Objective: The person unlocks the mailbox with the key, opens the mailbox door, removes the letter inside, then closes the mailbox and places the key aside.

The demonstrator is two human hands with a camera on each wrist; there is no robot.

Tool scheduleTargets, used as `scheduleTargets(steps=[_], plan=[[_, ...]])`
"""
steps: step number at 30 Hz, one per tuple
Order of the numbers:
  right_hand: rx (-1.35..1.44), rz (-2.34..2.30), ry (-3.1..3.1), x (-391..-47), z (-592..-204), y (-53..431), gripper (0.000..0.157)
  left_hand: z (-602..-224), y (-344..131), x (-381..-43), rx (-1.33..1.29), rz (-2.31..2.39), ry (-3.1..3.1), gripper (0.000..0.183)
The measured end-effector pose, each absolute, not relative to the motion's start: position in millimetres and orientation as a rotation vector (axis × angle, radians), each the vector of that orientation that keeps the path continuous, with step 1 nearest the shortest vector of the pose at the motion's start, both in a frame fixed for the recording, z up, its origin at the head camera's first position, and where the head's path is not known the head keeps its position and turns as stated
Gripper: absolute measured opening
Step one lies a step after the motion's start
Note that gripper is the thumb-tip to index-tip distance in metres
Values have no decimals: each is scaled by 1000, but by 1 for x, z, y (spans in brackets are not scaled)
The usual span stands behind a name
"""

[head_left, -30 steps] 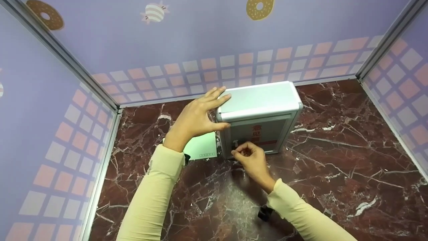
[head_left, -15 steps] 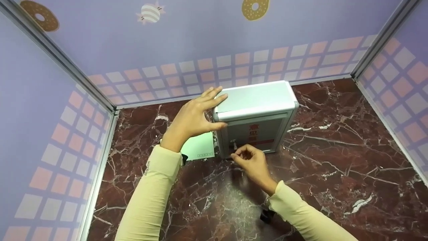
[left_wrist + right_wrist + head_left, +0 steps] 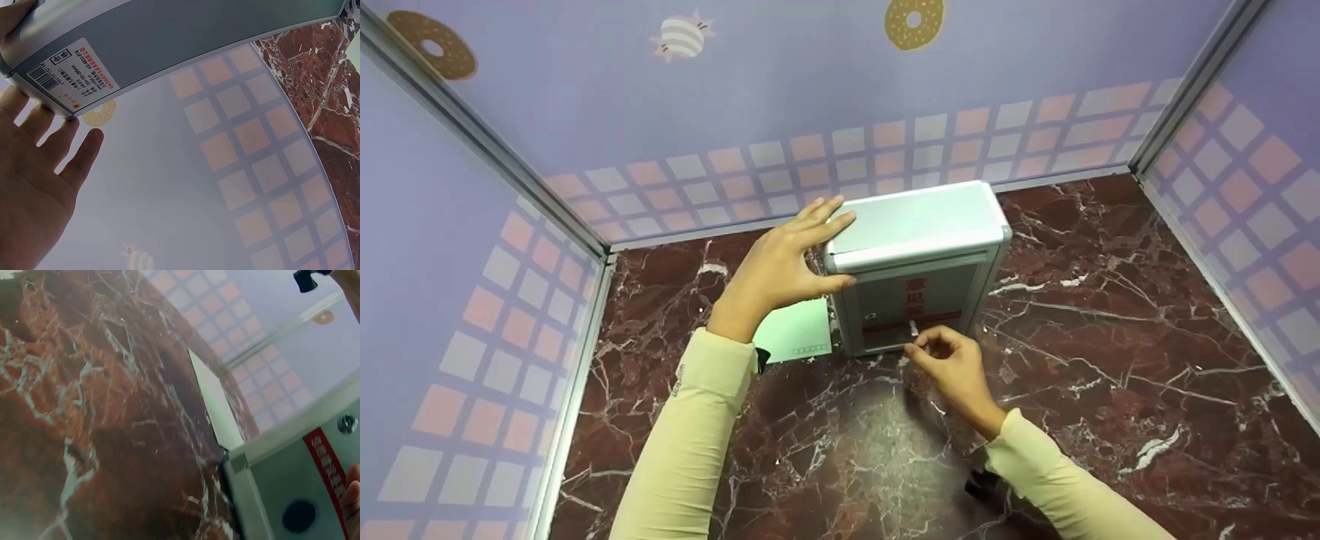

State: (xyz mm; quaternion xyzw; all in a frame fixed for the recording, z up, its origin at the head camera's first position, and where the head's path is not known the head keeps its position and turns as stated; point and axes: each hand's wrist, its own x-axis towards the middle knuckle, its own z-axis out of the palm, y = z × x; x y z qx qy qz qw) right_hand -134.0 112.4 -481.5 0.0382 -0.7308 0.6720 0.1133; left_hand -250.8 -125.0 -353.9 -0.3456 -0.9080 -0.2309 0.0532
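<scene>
A silver metal suggestion box (image 3: 919,217) with red Chinese lettering stands on the marble-patterned surface. My left hand (image 3: 776,274) rests on its upper left corner, straight fingers spread over the top and thumb against the front. The left wrist view shows the box's labelled side (image 3: 73,76) beside those fingers. Low before the front panel, my right hand (image 3: 956,367) pinches a small silver key (image 3: 913,328) between thumb and index finger. The lock (image 3: 871,316) sits left of the key, apart from it. In the right wrist view, only right fingertips (image 3: 353,495) show, near the red strip.
A pale green envelope (image 3: 795,330) lies flat left of the box, partly behind the left wrist. Purple patterned walls (image 3: 735,97) enclose the marbled surface (image 3: 1110,337) at the back and both sides.
My right hand has moved from the lock to the right, and the key is now away from the lock. The left hand stays on the corner. The head view has shifted slightly.
</scene>
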Motion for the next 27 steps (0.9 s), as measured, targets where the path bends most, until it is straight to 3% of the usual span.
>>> scheduleTargets(steps=[16,27], plan=[[-170,2026,-2107,-132,-510,162,8,-350,-127,-251,-1039,-692,-2788,82],[-365,1930,-2107,-161,-540,206,6,-351,-124,-249,-1044,-698,-2784,81]])
